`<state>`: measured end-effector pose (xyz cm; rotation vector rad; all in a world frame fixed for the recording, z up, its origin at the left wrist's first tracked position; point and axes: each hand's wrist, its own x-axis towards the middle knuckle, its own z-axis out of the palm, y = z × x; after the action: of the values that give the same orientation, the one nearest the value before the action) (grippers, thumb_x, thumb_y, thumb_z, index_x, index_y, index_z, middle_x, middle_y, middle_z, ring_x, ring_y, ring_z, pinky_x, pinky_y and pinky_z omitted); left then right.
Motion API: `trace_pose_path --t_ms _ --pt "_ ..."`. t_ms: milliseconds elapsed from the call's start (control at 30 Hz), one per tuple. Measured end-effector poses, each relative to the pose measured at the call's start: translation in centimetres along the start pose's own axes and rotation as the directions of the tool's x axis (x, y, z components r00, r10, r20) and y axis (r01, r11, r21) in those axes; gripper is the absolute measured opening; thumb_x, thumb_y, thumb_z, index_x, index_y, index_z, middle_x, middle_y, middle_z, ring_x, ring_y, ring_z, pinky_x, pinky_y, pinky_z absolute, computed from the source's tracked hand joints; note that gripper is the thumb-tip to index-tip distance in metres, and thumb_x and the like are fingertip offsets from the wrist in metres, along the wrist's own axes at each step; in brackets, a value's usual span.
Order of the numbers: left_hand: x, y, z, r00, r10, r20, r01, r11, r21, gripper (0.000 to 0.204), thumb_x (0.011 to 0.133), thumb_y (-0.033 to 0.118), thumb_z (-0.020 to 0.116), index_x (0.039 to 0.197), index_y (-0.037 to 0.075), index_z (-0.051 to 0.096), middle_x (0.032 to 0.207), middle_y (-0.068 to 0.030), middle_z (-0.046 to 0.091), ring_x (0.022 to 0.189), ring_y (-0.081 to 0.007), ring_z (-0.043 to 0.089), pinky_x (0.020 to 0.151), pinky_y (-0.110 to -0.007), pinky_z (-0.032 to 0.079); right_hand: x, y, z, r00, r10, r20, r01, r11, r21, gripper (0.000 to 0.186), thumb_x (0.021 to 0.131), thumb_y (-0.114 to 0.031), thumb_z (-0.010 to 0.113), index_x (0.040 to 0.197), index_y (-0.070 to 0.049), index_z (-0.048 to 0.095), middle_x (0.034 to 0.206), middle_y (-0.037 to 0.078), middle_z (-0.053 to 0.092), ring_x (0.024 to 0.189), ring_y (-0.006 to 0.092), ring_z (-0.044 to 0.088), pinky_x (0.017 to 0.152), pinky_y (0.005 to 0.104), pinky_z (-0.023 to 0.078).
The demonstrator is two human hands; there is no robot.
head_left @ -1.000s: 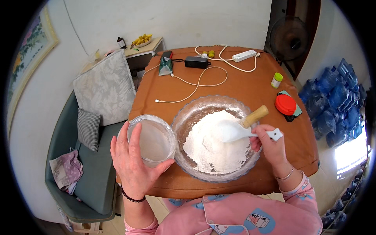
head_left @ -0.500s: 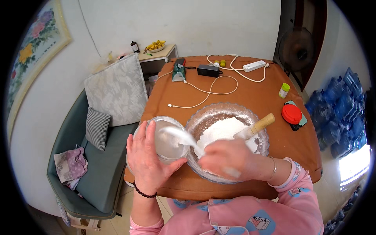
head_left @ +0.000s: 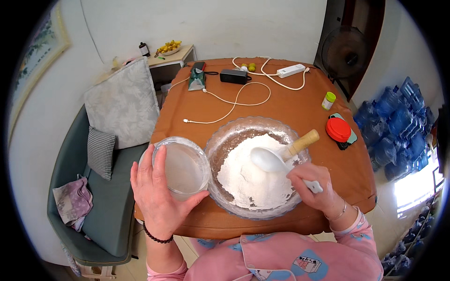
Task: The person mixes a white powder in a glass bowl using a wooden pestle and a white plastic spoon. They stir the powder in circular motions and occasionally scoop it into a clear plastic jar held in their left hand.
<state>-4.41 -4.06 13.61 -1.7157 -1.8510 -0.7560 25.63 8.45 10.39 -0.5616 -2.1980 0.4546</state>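
My left hand [head_left: 159,196] grips a small clear bowl [head_left: 183,166] of cloudy liquid at the table's near left side. Beside it sits a large scalloped glass bowl [head_left: 219,136] holding a mound of white flour [head_left: 246,187]. My right hand [head_left: 311,187] holds a white spoon [head_left: 267,159] by its handle, its head over the flour. A wooden-handled tool [head_left: 304,141] leans in the large bowl on the right, its lower part partly hidden by spoon and flour.
The brown-covered table [head_left: 173,122] bears cables, a black adapter [head_left: 233,76], a power strip [head_left: 290,70], a lime-lidded jar [head_left: 328,100] and a red-lidded item [head_left: 338,129]. A green sofa [head_left: 108,220] stands left; blue water jugs [head_left: 393,136] are right.
Half a second ago my right hand had swung left with the spoon over the small bowl; now it is back right, the spoon over the flour.
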Motion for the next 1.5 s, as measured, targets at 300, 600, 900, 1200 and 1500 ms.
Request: trace_pose_path --t_ms 300,600,900,1200,1500 --pt "0.0 -0.2 0.3 1.0 0.018 -0.003 -0.018 0.999 0.027 0.107 0.06 0.064 0.077 0.141 0.005 0.039 0.133 -0.0202 0.051 0.124 -0.0366 0.049 0.101 -0.059 0.034 -2.5 0.8 1.4 0.993 0.116 0.006 -0.116 0.993 0.032 0.008 0.082 -0.001 0.069 0.089 -0.002 0.067 0.079 0.011 0.066 0.064 0.0235 0.065 0.056 0.0299 0.051" --pt "0.0 -0.1 0.1 1.0 0.031 -0.005 -0.031 0.999 0.023 0.106 0.06 0.063 0.078 0.14 0.004 0.04 0.132 -0.0212 0.052 0.124 -0.037 0.049 0.1 -0.059 0.035 -2.6 2.2 1.1 0.644 0.764 0.025 -0.606 0.49 0.627 0.022 0.097 -0.018 0.057 0.092 0.002 0.064 0.073 0.01 0.065 0.058 0.0126 0.063 0.048 0.0226 0.048" --pt "-0.3 -0.5 0.3 0.999 0.015 -0.039 -0.015 1.0 0.009 0.106 0.058 0.06 0.08 0.139 0.005 0.041 0.132 -0.0207 0.052 0.121 -0.0367 0.051 0.099 -0.058 0.035 2.2 -0.8 0.3 0.78 0.624 -0.054 -0.396 0.558 0.729 0.024 0.098 -0.02 0.055 0.098 0.003 0.062 0.076 0.013 0.066 0.058 0.0154 0.063 0.049 0.0252 0.049" --pt "-0.2 -0.3 0.2 1.0 0.023 -0.016 -0.022 0.998 0.053 0.111 0.057 0.062 0.08 0.141 0.001 0.039 0.136 -0.0191 0.05 0.121 -0.0362 0.051 0.102 -0.054 0.035 5.6 -4.5 5.7 0.835 -0.548 0.047 0.541 0.833 0.117 0.019 0.076 -0.01 0.072 0.094 -0.009 0.063 0.088 0.007 0.058 0.071 0.0224 0.062 0.056 0.0312 0.049" --pt "-0.3 -0.5 0.3 1.0 0.01 -0.008 -0.01 0.999 0.041 0.111 0.056 0.061 0.081 0.141 0.002 0.04 0.136 -0.0199 0.05 0.121 -0.0368 0.051 0.103 -0.054 0.034 2.3 -1.9 1.1 0.998 0.001 -0.057 0.007 0.992 0.126 0.006 0.082 -0.002 0.067 0.088 -0.003 0.066 0.078 0.01 0.064 0.063 0.0248 0.063 0.056 0.0307 0.049"
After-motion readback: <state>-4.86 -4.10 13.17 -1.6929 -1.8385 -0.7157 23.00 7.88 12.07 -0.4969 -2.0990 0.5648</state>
